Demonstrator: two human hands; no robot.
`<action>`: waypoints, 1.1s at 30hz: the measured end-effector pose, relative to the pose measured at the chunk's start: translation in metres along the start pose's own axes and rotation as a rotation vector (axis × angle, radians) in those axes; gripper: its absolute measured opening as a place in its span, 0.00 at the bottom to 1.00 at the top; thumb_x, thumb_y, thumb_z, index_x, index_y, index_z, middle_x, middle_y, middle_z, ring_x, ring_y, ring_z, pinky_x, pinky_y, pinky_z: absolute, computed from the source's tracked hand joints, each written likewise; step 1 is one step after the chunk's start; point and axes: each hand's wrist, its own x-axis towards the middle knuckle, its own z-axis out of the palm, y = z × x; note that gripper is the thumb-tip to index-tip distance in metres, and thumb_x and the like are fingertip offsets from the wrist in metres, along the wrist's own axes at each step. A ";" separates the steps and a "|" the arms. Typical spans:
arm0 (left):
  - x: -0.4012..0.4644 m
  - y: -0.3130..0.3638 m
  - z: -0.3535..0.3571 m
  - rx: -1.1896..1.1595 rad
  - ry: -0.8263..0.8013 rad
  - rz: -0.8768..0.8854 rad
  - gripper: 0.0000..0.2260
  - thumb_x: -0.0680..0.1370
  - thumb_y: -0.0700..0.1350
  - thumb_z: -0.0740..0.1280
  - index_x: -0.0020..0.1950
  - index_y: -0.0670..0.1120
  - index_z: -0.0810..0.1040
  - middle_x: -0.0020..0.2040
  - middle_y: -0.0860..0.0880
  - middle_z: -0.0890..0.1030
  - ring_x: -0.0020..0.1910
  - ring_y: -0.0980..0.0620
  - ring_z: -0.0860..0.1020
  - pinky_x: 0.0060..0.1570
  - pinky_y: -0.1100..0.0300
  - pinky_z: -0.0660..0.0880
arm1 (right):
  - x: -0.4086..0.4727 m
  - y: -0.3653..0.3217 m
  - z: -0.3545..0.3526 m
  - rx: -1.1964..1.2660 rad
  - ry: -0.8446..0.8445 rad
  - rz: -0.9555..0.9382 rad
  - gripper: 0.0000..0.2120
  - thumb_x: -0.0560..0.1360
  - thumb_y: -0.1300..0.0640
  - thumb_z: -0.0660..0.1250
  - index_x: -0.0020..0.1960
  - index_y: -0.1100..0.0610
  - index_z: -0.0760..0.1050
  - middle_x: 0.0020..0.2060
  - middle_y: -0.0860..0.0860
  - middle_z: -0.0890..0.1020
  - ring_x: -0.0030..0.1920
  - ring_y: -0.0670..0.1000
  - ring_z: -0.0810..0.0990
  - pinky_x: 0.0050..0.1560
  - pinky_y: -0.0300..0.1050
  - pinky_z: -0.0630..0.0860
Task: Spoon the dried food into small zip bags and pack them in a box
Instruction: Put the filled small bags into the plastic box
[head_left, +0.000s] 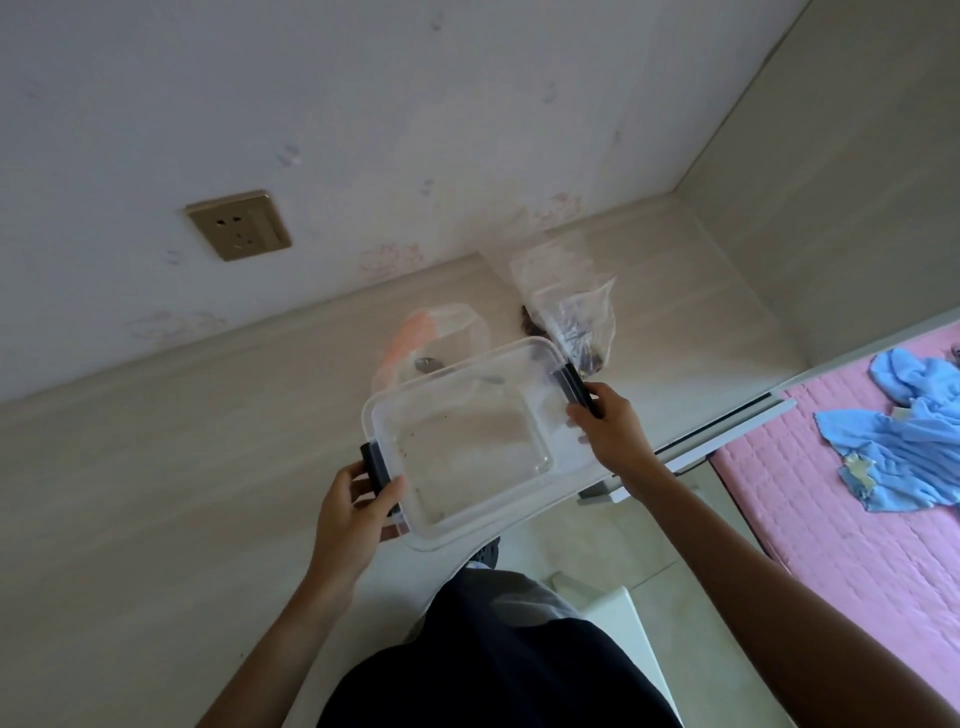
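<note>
A clear plastic box (470, 447) with black side clips is held above the pale desk (208, 467), tilted, with only a few crumbs inside. My left hand (356, 512) grips its near-left black clip. My right hand (605, 423) grips the far-right clip. Behind the box lies a clear bag of dark dried food (574, 322), open at the top. A stack of small zip bags with an orange strip (415, 332) lies to its left, and a metal spoon (428, 364) shows through the box wall.
The desk runs along a white wall with a gold power socket (239, 226). A side panel (831, 182) closes the desk on the right. Beyond the desk edge are a pink bed (857, 519) with blue cloth (904, 441) and a white stool (623, 623).
</note>
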 end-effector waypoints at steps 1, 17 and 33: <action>0.005 0.004 -0.002 0.002 0.003 0.001 0.11 0.79 0.46 0.75 0.57 0.55 0.77 0.53 0.47 0.85 0.43 0.52 0.87 0.35 0.57 0.84 | 0.003 -0.005 0.002 0.011 -0.002 -0.002 0.10 0.81 0.60 0.66 0.62 0.55 0.76 0.48 0.63 0.85 0.51 0.67 0.83 0.53 0.67 0.80; 0.006 0.054 0.003 0.525 0.220 0.473 0.25 0.76 0.47 0.77 0.68 0.40 0.72 0.65 0.44 0.74 0.66 0.44 0.72 0.63 0.53 0.70 | 0.000 -0.012 -0.028 -0.049 0.031 -0.182 0.17 0.79 0.53 0.73 0.64 0.59 0.76 0.52 0.50 0.85 0.53 0.50 0.85 0.56 0.53 0.83; 0.077 0.138 0.237 0.789 -0.060 0.725 0.20 0.80 0.46 0.71 0.71 0.48 0.73 0.69 0.50 0.76 0.68 0.49 0.75 0.66 0.55 0.72 | 0.167 -0.041 -0.130 -0.204 -0.104 -0.596 0.16 0.77 0.60 0.73 0.64 0.57 0.77 0.57 0.50 0.81 0.55 0.50 0.82 0.55 0.46 0.80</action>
